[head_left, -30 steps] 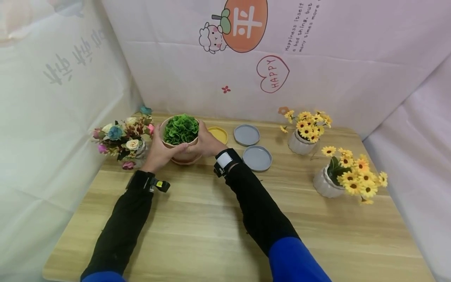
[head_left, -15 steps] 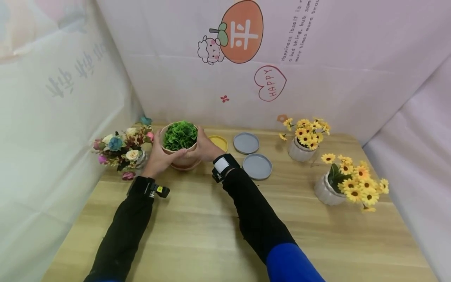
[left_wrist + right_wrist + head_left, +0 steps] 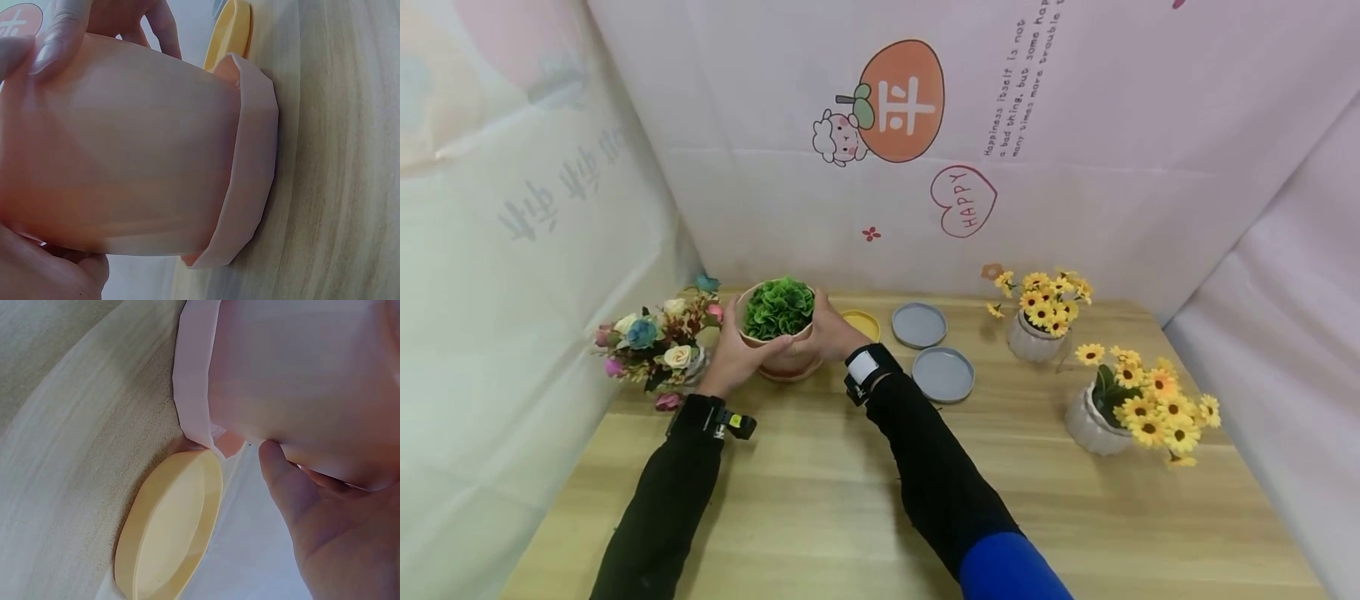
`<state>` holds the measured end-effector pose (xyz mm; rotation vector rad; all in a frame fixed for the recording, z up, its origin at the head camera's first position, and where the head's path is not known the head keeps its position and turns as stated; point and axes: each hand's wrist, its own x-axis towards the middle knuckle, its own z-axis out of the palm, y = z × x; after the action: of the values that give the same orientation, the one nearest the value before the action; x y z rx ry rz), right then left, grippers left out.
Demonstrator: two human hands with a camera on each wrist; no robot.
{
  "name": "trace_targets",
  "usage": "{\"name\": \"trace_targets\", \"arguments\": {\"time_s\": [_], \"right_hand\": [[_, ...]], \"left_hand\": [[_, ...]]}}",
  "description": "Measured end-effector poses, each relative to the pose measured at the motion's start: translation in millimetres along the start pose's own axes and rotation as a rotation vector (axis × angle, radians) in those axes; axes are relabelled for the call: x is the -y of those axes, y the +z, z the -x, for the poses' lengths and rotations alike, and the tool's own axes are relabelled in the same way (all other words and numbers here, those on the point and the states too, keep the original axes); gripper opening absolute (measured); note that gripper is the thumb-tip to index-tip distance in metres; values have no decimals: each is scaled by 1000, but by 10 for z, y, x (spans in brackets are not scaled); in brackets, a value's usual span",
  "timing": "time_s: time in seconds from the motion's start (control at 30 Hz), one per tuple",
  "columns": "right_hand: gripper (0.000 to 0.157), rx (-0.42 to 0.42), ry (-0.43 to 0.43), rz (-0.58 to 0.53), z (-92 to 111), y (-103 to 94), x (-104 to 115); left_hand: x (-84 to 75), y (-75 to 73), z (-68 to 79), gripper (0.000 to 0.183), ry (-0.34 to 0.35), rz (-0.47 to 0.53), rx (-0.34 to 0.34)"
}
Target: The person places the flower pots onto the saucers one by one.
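Observation:
A pale pink flower pot with a leafy green plant stands at the back left of the table. My left hand grips its left side near the rim, and my right hand grips the right side. Both thumbs lie along the front of the pot. In the left wrist view, the base of the pot sits inside a faceted pink saucer on the wood. A yellow saucer lies close beside the pink one, near my right hand. The far side of the pot is hidden.
Two grey saucers lie right of the pot. A vase of mixed flowers stands close to my left hand. Two white pots with yellow daisies stand on the right. A printed cloth hangs behind the table.
The whole scene has shifted down in the head view as the camera tilted up. Both hands keep their grip on the pot, which stays in place beside the yellow saucer.

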<state>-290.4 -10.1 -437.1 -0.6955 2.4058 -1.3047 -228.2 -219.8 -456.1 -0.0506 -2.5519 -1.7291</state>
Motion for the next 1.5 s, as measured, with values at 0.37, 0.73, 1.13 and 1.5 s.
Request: {"name": "trace_targets", "arguments": {"time_s": [0.37, 0.73, 1.13, 1.5], "right_hand": [[123, 12, 6, -5, -3, -16, 36], [121, 5, 35, 12, -43, -9, 80], [128, 13, 66, 16, -62, -36, 82], [125, 6, 44, 18, -220, -68, 76]], "left_hand": [[32, -13, -51, 119, 17, 15, 14], [-162, -63, -18, 115, -6, 26, 28], [47, -66, -190, 118, 11, -4, 17], [31, -109, -297, 119, 5, -36, 15]]}}
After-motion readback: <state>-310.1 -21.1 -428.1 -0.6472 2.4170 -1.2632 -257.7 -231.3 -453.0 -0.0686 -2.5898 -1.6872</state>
